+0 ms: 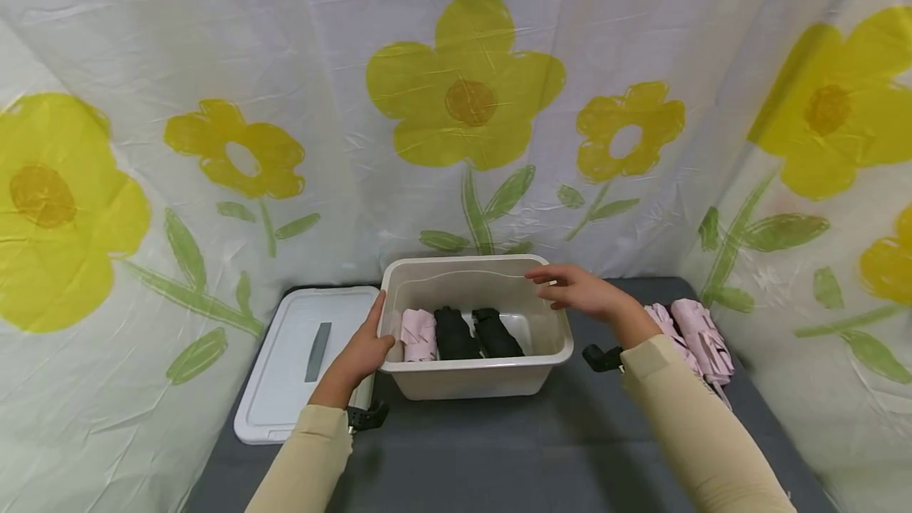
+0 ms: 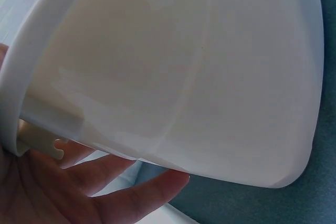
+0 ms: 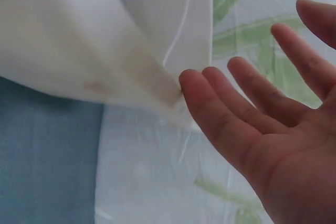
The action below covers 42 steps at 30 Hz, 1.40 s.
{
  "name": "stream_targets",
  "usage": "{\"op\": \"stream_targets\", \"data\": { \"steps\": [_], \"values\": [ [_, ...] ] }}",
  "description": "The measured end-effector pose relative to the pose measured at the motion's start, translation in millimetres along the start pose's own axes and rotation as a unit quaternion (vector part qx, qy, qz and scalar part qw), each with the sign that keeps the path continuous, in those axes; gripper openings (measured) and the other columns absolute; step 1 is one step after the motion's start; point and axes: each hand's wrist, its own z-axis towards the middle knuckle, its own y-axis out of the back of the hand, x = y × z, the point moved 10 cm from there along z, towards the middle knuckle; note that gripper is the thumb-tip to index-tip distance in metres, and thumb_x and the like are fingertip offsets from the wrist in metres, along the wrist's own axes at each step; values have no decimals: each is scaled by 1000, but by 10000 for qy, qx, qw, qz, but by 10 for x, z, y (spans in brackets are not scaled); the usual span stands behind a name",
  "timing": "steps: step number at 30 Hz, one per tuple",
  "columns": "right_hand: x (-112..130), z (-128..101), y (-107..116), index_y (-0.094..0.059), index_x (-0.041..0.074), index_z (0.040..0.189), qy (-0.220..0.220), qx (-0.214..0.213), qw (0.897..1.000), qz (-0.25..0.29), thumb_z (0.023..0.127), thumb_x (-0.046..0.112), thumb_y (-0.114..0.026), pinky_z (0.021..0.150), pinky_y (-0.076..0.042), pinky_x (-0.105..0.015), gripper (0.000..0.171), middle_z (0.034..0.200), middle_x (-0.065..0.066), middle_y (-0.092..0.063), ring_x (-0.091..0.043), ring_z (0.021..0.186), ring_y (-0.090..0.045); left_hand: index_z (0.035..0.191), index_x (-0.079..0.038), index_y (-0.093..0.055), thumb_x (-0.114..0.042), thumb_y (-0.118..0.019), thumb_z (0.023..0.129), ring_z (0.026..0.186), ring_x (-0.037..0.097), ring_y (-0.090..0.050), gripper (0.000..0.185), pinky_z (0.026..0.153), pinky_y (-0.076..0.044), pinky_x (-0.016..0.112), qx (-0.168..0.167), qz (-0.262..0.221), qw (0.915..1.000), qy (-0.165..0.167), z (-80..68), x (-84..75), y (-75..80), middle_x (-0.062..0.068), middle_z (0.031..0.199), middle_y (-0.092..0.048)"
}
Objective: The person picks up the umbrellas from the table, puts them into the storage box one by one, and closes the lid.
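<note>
Head view shows your cream plastic bin (image 1: 476, 374) on the grey surface (image 1: 499, 450) holding one pink and two black folded umbrellas, two pink folded umbrellas (image 1: 694, 339) left outside, your left hand (image 1: 363, 351) flat against its side, right hand (image 1: 580, 291) open above its rim.

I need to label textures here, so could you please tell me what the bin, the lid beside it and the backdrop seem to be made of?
The bin looks like smooth, slightly see-through plastic with a moulded rim. The lid seems rigid white plastic, matte. The backdrop appears to be thin printed cloth or non-woven sheet: it creases and folds.
</note>
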Motion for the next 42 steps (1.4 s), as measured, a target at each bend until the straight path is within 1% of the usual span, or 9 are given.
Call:
{"op": "stream_targets", "data": {
  "steps": [2,8,15,21,24,29,36,38,42],
  "values": [
    [-27,-58,72,-39,5,147,47,-149,9998,107,100,17,-49,101,-43,-55,49,153,-21,-35,-42,138,-36,157,-30,3,-2,-42,88,145,43,-19,87,109,-24,65,1,0,10000,-15,0,-10,-3,20,162,-12],
    [-109,-232,267,-38,2,147,67,-527,9984,188,99,18,-51,100,-44,-54,52,152,-24,-34,-44,135,-39,157,-29,3,-2,-43,87,145,43,-19,88,111,-24,63,-13,-9,10000,-56,-6,-25,10,21,161,-12],
    [-291,-437,470,-41,7,146,-47,-976,9951,166,99,20,-52,100,-45,-52,49,152,-23,-35,-43,136,-39,157,-28,4,-2,-42,86,145,44,-20,88,110,-25,64,11,-40,10000,-32,-35,-51,25,23,161,-12],
    [-493,-584,598,-39,6,147,-247,-1249,9918,73,99,23,-52,100,-45,-53,52,154,-22,-32,-45,135,-39,157,-28,4,-2,-42,87,144,45,-21,88,108,-26,65,23,-28,10000,-9,-37,-55,23,24,160,-12],
    [-562,-652,652,-39,5,147,-317,-1381,9899,-57,100,22,-51,99,-45,-53,52,153,-22,-33,-45,134,-41,157,-28,4,-2,-42,87,144,44,-21,88,108,-26,65,19,-25,10000,-10,-30,-50,19,23,161,-12],
    [-682,-773,735,-39,8,148,-514,-1605,9848,-417,100,28,-51,96,-46,-54,54,152,-24,-35,-47,128,-47,157,-29,4,-2,-42,86,144,44,-22,89,109,-26,64,-6,-27,10000,-19,-28,-55,23,23,161,-12],
    [-876,-900,773,-37,7,148,-789,-1745,9791,-685,100,33,-50,98,-41,-60,56,151,-27,-34,-48,132,-41,157,-28,4,-2,-42,86,143,45,-23,88,108,-27,65,-7,-21,10000,-20,-19,-46,21,23,160,-13],
    [-939,-934,785,-38,7,147,-900,-1793,9761,-835,100,35,-49,97,-41,-60,56,150,-28,-35,-49,131,-41,157,-28,3,-2,-42,86,143,45,-24,88,107,-28,65,-10,-19,10000,-7,-16,-37,19,24,160,-13],
    [-1029,-1006,799,-41,5,145,-1009,-1843,9696,-1256,100,35,-50,96,-40,-62,55,149,-29,-36,-52,132,-35,157,-28,4,-2,-42,86,143,45,-24,88,107,-28,65,-5,-26,10000,-17,-13,-32,16,24,160,-13]
  ]
}}
